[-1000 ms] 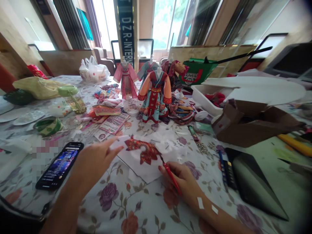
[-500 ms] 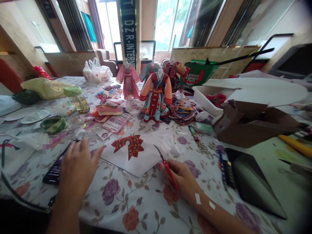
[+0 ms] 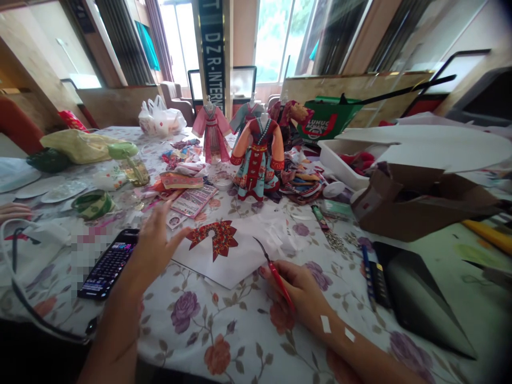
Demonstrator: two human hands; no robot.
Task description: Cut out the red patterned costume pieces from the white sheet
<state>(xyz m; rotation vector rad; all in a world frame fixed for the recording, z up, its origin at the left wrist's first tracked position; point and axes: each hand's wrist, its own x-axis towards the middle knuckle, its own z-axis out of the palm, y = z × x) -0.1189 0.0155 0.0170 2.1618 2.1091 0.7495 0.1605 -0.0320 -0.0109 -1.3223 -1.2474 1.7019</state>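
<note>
- Surface: I am viewing a long table under a white cloth printed with purple and red roses (image 3: 240, 325), in a bright room with tall windows.
- Item: a red-and-gold patterned cut-out (image 3: 212, 240) lies flat on a white paper sheet (image 3: 224, 266), directly ahead of the person.
- Left hand (image 3: 156, 250): open, fingers spread, raised just beside the paper, holding nothing.
- Right hand (image 3: 298, 288): pinches slim red-handled curved-tip tweezers (image 3: 278, 280) like a pencil, tip near the cut-out but apart from it.
- Hands: well apart.
- Handling: I rate the wrist resting on the cloth as sound practice, since it steadies the fine tip.
- Nearby: a black smartphone (image 3: 108, 264) lies left of the paper; a co-worker's hand (image 3: 12, 212) shows at the far left edge.
</note>
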